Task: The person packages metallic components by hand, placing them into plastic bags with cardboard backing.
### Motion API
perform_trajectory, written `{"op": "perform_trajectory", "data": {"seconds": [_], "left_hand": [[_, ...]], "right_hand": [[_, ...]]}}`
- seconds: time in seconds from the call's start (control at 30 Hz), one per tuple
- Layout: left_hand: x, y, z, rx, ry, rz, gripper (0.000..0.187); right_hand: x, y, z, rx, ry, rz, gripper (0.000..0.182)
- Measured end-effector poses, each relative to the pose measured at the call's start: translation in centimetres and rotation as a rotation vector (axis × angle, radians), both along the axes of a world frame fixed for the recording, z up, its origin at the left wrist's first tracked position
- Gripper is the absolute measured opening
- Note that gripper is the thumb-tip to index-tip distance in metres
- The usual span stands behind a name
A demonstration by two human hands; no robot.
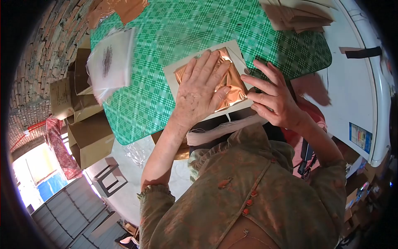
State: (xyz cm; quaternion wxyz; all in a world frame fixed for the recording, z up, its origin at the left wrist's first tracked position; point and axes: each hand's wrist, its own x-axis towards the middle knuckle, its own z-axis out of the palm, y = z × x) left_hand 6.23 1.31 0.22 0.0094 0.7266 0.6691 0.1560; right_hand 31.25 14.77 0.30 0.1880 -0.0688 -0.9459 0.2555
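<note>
A shiny copper-coloured foil packet [235, 85] lies on a pale flat board [170, 76] near the front edge of the table. My left hand [201, 85] rests flat on the foil with its fingers stretched out, covering much of its left part. To the right, my right hand [273, 97] hovers at the edge of the board, fingers apart and bent a little, fingertips close to the foil's right side. Creases run across the foil near my left thumb.
A green checked cloth [145, 99] covers the table. Clear plastic bags [111, 62] are stacked at its left edge, brown paper pieces [298, 14] at the back right, orange-brown sheets [132, 9] at the back left. Cardboard boxes [91, 139] stand left; a white appliance [348, 103] stands right.
</note>
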Motion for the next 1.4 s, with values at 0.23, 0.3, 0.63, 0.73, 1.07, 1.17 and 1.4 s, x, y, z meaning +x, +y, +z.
{"op": "perform_trajectory", "data": {"seconds": [0.23, 0.3, 0.63, 0.73, 1.07, 1.17, 1.4], "left_hand": [[0.0, -0.1, 0.1, -0.037, -0.056, 0.015, 0.063], [0.0, -0.2, -0.1, -0.041, -0.049, 0.015, 0.063], [-0.1, -0.2, -0.3, -0.067, -0.051, 0.019, 0.061], [-0.1, -0.2, -0.4, -0.054, -0.053, 0.015, 0.061], [-0.3, -0.3, -0.5, -0.013, -0.047, -0.007, 0.063], [-0.2, -0.3, -0.3, -0.001, -0.065, -0.005, 0.062], [-0.2, -0.4, -0.3, 0.024, -0.075, -0.014, 0.055]], "right_hand": [[-1.3, -1.6, 1.2, 0.126, 0.053, -0.033, 0.065], [-2.0, -2.4, 0.4, 0.225, -0.018, -0.028, 0.084], [-0.2, -4.4, 0.0, 0.295, -0.050, -0.020, 0.076], [0.4, -4.5, -0.4, 0.241, 0.015, 0.017, 0.062], [-6.7, 0.6, 0.5, 0.424, 0.117, -0.190, 0.039], [-7.4, 1.4, 0.0, 0.453, 0.121, -0.201, 0.038], [-8.1, 1.4, -0.1, 0.452, 0.083, -0.207, 0.041]]}}
